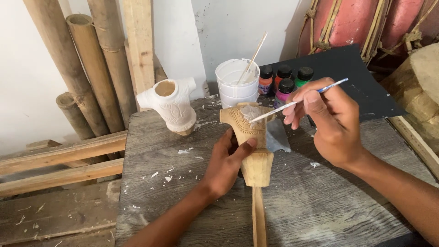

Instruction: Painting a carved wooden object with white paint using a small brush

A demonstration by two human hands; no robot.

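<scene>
Both grips closed: left hand (227,163) clasps wooden carving (250,137); right hand (330,120) pinches paintbrush (299,100), tip touching carving.

carved wooden torso (250,137): bare tan wood with relief pattern, short sleeve stubs, mounted on a wooden stick, lying tilted over the grey plank table
white patch: wet paint on its upper chest
paintbrush (297,102): thin, pale handle, tip touching the white patch

Two bare forearms, left hand (227,160) and right hand (330,122) ungloved, no sleeves
</scene>
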